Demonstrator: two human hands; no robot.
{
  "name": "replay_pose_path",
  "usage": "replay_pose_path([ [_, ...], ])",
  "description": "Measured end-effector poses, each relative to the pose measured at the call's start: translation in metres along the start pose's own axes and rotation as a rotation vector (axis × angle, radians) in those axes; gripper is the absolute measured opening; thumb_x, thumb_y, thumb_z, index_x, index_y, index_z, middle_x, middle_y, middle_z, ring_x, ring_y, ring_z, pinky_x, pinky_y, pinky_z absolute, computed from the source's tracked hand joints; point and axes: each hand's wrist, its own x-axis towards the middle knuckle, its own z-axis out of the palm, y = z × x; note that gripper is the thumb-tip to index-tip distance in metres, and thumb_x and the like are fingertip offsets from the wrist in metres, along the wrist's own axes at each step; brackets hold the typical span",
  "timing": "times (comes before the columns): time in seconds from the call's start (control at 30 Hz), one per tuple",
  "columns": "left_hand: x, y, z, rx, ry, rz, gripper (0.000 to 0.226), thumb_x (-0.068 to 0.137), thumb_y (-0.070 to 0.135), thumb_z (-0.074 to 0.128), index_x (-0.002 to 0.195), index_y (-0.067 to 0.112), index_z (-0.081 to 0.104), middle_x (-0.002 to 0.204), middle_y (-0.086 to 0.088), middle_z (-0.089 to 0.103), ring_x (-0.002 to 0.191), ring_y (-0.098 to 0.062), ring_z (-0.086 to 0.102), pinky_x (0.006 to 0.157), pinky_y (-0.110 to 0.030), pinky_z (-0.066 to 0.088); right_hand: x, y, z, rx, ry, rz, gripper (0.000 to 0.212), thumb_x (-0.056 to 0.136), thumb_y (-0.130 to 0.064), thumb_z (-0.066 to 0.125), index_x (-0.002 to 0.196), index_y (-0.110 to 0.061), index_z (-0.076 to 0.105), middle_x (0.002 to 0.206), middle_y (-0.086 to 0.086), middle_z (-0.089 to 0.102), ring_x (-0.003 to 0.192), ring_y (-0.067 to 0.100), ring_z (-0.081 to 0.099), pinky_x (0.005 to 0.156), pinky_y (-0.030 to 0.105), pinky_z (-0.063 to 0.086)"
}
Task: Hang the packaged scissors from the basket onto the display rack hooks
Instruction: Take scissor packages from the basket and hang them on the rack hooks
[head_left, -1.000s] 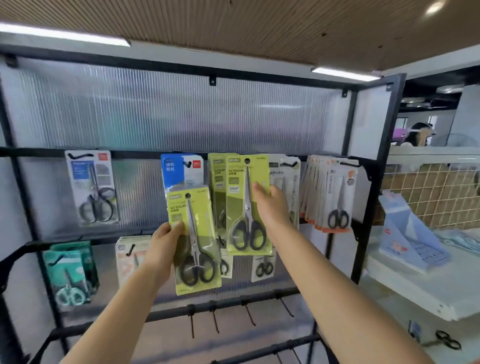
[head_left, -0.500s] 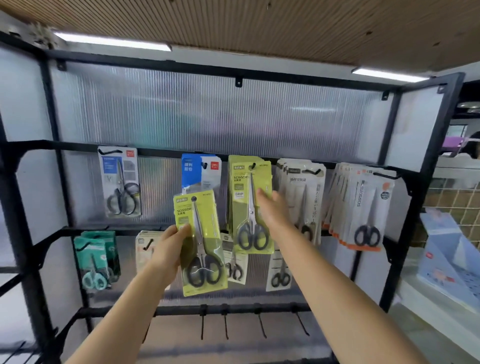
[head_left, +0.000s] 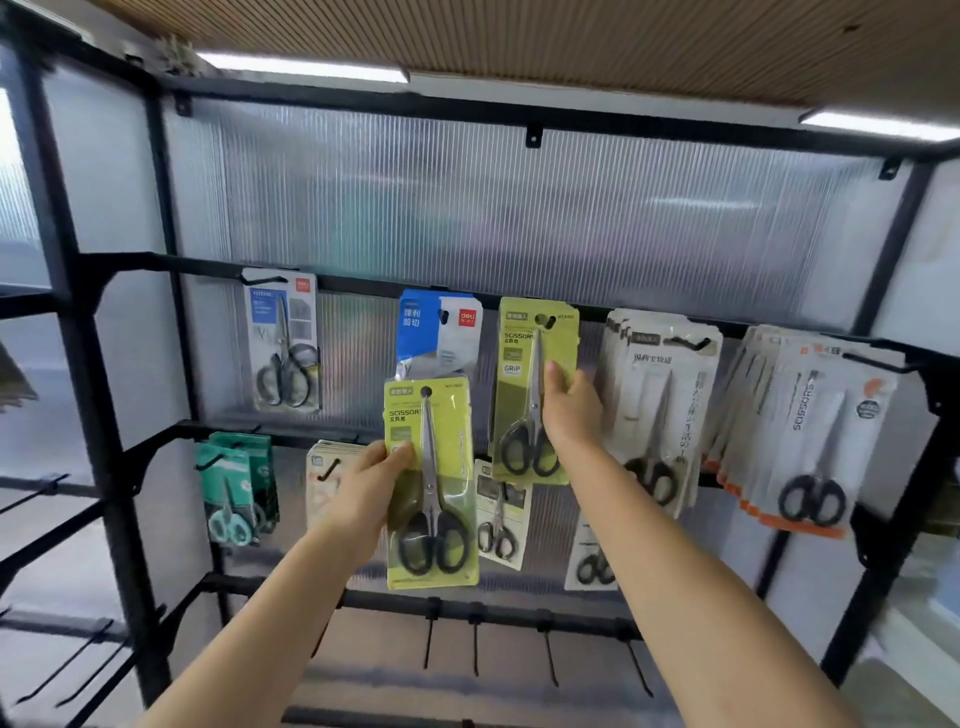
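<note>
My left hand (head_left: 371, 480) grips a lime-green scissors pack (head_left: 431, 483) by its left edge, thumb on the front of the card and fingers curled behind it. I hold the pack upright in front of the display rack (head_left: 78, 332), off every hook, its hang hole at the top just below the blue pack (head_left: 439, 330) that hangs from the top bar. The black handles of the scissors sit at the bottom of the card.

My right hand (head_left: 569, 410) rests against a second lime-green pack (head_left: 535, 389), which hangs on a hook (head_left: 545, 322) of the top bar, right of the blue pack. The thumb lies on the front of the card and the fingers reach round its right edge; I cannot tell whether they pinch it or merely steady it.

Further right on the top bar hang a thick stack of white packs (head_left: 660, 410) and another stack with orange trim (head_left: 810, 431). Near the bar's left end hangs a single clear pack (head_left: 283, 340). On the middle bar are teal packs (head_left: 239, 488) at the left, and small packs (head_left: 501, 514) partly hidden behind my held pack. The lowest bar carries bare hooks (head_left: 475, 644)
</note>
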Motion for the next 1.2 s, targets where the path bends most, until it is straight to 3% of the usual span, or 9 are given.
replay_pose_path([
  [0.1,-0.004,0.000,0.006,0.007,0.009,-0.008,0.020,0.096,0.026,0.052,0.106,0.009,0.055,0.097,-0.014,0.056,0.085,-0.028,0.053,0.069,-0.037,0.051,0.001,0.002,0.000,-0.051,0.051,-0.035,0.042,0.100,-0.037,0.040,0.118,0.001,0.049,0.112,0.013,0.060,0.106,0.027,0.057,0.072,0.026,0.036],
  [0.2,-0.009,0.002,0.017,0.005,0.008,0.003,0.020,0.096,0.023,0.052,0.103,0.004,0.052,0.086,-0.011,0.052,0.073,-0.023,0.050,0.063,-0.033,0.048,0.000,0.006,-0.003,-0.100,0.112,-0.094,0.042,0.098,-0.038,0.044,0.115,0.000,0.050,0.108,0.011,0.060,0.096,0.023,0.057,0.070,0.026,0.034],
  [0.4,-0.022,0.000,0.035,-0.006,-0.062,0.027,0.015,0.097,0.024,0.051,0.089,0.011,0.053,0.080,-0.008,0.051,0.069,-0.020,0.049,0.061,-0.031,0.046,-0.026,0.011,-0.013,-0.040,0.228,-0.338,0.040,0.098,-0.027,0.046,0.127,0.000,0.049,0.122,0.010,0.049,0.104,0.010,0.047,0.086,0.011,0.032],
  [0.5,-0.027,0.002,0.042,0.002,-0.102,0.064,0.013,0.097,0.024,0.050,0.090,0.015,0.056,0.082,-0.007,0.055,0.073,-0.019,0.052,0.065,-0.030,0.047,-0.041,0.004,-0.029,0.034,0.121,-0.440,0.031,0.099,-0.029,0.044,0.111,-0.004,0.058,0.100,0.000,0.060,0.087,0.003,0.054,0.079,0.017,0.044],
  [0.6,-0.032,0.010,0.049,0.004,-0.143,0.131,0.012,0.098,0.024,0.048,0.093,0.020,0.058,0.082,-0.001,0.061,0.074,-0.014,0.057,0.064,-0.026,0.049,-0.046,-0.012,-0.051,-0.010,-0.102,-0.413,0.026,0.097,-0.034,0.047,0.104,-0.013,0.060,0.089,-0.013,0.058,0.081,-0.009,0.052,0.070,0.001,0.039],
  [0.8,-0.037,0.017,0.058,0.019,-0.175,0.161,0.015,0.096,0.028,0.050,0.094,0.013,0.056,0.090,-0.011,0.053,0.083,-0.022,0.048,0.075,-0.038,0.043,-0.050,-0.035,-0.084,-0.048,-0.296,-0.398,0.011,0.093,-0.024,0.055,0.099,-0.016,0.060,0.087,-0.005,0.062,0.071,0.005,0.059,0.057,0.016,0.052],
  [0.97,-0.037,0.025,0.060,-0.005,-0.219,0.201,0.015,0.097,0.026,0.049,0.097,0.014,0.058,0.090,-0.008,0.061,0.081,-0.021,0.055,0.074,-0.035,0.050,-0.047,-0.043,-0.086,-0.077,-0.249,-0.443,0.005,0.091,-0.016,0.060,0.095,-0.015,0.059,0.089,0.002,0.064,0.071,0.010,0.060,0.056,0.016,0.053],
  [1.07,-0.035,0.027,0.059,0.003,-0.272,0.224,0.010,0.095,0.025,0.052,0.097,0.017,0.058,0.095,-0.009,0.063,0.086,-0.021,0.059,0.083,-0.040,0.053,-0.040,-0.050,-0.088,-0.030,-0.207,-0.445,0.002,0.091,-0.013,0.060,0.092,-0.014,0.058,0.083,0.000,0.061,0.066,0.009,0.058,0.054,0.017,0.052],
  [1.2,-0.032,0.018,0.057,0.071,-0.336,0.173,0.010,0.094,0.021,0.054,0.093,0.014,0.060,0.081,0.003,0.068,0.075,-0.011,0.064,0.067,-0.020,0.053,-0.026,-0.060,-0.092,0.000,-0.142,-0.445,0.003,0.092,-0.013,0.059,0.094,-0.012,0.059,0.076,-0.004,0.058,0.062,0.006,0.056,0.054,0.014,0.051],
])
